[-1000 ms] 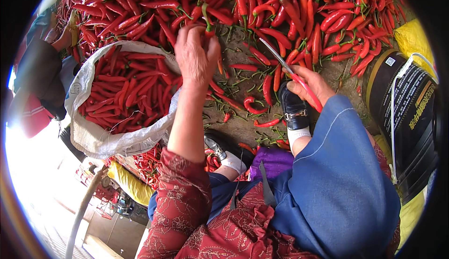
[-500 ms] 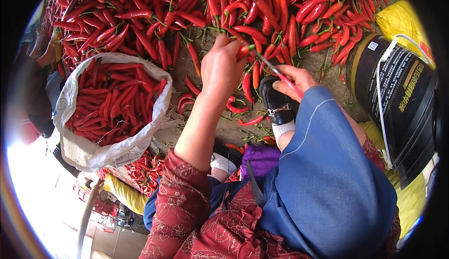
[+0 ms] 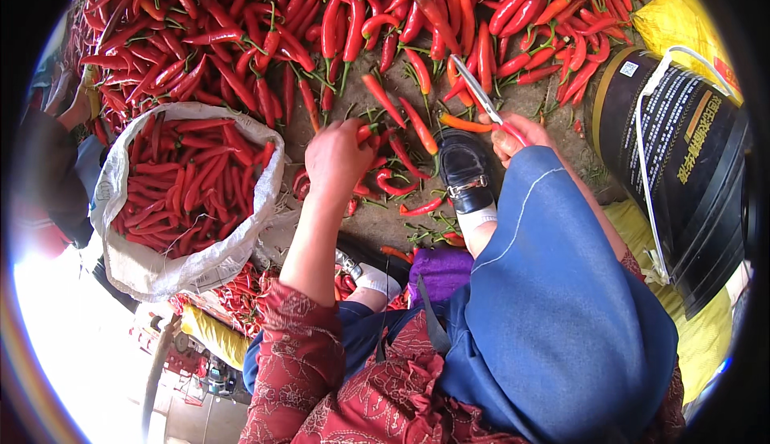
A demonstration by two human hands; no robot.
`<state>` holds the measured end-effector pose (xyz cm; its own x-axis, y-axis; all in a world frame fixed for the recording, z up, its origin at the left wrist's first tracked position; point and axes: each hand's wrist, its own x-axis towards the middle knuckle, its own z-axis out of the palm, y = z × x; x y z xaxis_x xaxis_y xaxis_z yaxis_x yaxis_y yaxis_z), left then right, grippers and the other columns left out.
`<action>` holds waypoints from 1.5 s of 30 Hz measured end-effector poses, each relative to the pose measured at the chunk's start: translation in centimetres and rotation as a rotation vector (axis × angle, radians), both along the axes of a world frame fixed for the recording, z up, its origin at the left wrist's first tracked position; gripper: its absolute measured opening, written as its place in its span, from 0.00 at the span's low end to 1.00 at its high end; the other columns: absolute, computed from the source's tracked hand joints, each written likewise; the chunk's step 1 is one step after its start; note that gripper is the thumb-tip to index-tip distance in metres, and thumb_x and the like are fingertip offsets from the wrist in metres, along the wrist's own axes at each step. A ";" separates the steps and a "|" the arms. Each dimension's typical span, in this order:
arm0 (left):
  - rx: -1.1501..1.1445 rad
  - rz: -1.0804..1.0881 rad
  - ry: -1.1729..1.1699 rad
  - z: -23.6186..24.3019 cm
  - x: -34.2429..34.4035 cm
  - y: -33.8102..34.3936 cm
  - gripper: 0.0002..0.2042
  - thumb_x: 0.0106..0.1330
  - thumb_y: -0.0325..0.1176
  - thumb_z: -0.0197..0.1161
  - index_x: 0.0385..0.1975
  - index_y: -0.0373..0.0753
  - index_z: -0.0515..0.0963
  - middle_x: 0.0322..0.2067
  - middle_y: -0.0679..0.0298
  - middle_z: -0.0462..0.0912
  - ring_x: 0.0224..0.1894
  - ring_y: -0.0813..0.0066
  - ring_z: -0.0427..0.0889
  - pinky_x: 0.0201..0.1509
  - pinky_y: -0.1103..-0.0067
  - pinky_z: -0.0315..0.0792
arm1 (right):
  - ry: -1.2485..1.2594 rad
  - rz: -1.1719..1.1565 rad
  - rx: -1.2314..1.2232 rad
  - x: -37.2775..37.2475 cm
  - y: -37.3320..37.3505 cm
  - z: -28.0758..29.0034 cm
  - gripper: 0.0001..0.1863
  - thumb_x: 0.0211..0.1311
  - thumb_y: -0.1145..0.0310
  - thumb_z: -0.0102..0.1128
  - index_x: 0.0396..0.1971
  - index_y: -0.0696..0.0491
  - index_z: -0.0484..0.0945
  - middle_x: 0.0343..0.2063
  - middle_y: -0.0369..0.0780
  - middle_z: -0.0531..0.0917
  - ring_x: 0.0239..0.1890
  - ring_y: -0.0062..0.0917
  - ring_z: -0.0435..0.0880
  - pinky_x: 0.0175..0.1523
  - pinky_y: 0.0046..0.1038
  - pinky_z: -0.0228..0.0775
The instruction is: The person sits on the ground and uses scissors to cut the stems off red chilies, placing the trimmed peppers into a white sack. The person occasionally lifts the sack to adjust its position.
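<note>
My left hand (image 3: 340,155) is closed on a red chili pepper (image 3: 366,133), whose end shows beside the curled fingers. It hovers over the floor, to the right of a white woven sack (image 3: 120,243) filled with red chilies (image 3: 192,175). In my right hand (image 3: 525,133) is a pair of scissors (image 3: 475,83) with pink-red handles, the silver blades pointing up and left. An orange chili (image 3: 468,124) lies just below the blades, near my black shoe (image 3: 465,167). Between my hands, several loose red chilies (image 3: 385,101) lie on the ground.
A large heap of red chilies (image 3: 241,35) with green stems spreads across the far side. At right stands a black bucket (image 3: 682,155) with a white handle, near yellow sacks (image 3: 682,23). A purple cloth item (image 3: 441,274) is between my legs. Cut green stems litter the ground.
My left hand has moved left and down, away from the scissors and toward the sack, with a chili in it. The scissors now point more upward.
</note>
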<state>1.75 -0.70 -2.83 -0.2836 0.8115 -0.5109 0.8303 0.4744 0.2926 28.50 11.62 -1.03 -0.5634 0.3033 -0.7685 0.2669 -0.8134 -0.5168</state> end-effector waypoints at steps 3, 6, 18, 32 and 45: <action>-0.098 0.563 -0.485 1.6 0.2 -0.6 0.07 0.55 0.31 0.59 0.30 0.37 0.76 0.31 0.62 0.81 0.31 0.71 0.79 0.34 0.78 0.72 | 0.040 0.003 -0.130 -0.4 -1.0 -0.6 0.25 0.59 0.68 0.57 0.56 0.56 0.65 0.29 0.31 0.74 0.27 0.11 0.73 0.30 0.17 0.67; -0.037 0.909 -0.901 3.3 1.0 0.3 0.07 0.57 0.29 0.55 0.34 0.35 0.74 0.31 0.65 0.80 0.30 0.79 0.78 0.33 0.84 0.70 | 0.051 0.255 0.081 -1.7 -1.2 1.0 0.30 0.58 0.66 0.59 0.60 0.56 0.61 0.38 0.38 0.76 0.36 0.16 0.74 0.40 0.19 0.67; -0.147 0.900 -1.205 4.2 3.5 1.3 0.16 0.56 0.35 0.56 0.42 0.34 0.72 0.22 0.66 0.77 0.18 0.85 0.72 0.17 0.88 0.62 | 0.025 0.449 0.210 -2.9 -1.7 -0.8 0.24 0.58 0.63 0.61 0.51 0.59 0.68 0.38 0.38 0.77 0.42 0.18 0.73 0.46 0.22 0.66; 0.137 0.345 0.052 -1.5 2.0 5.4 0.14 0.51 0.41 0.65 0.36 0.44 0.78 0.31 0.55 0.81 0.36 0.56 0.80 0.38 0.67 0.73 | -0.153 0.229 0.024 -3.6 0.3 1.7 0.19 0.59 0.65 0.59 0.48 0.56 0.71 0.26 0.29 0.72 0.27 0.11 0.67 0.32 0.17 0.63; 0.148 0.703 -0.658 2.6 1.6 3.5 0.11 0.48 0.25 0.70 0.32 0.34 0.77 0.25 0.69 0.80 0.28 0.86 0.74 0.35 0.84 0.72 | 0.013 0.560 0.418 -4.6 0.6 -0.1 0.38 0.53 0.53 0.65 0.57 0.61 0.62 0.44 0.48 0.76 0.50 0.30 0.75 0.55 0.31 0.64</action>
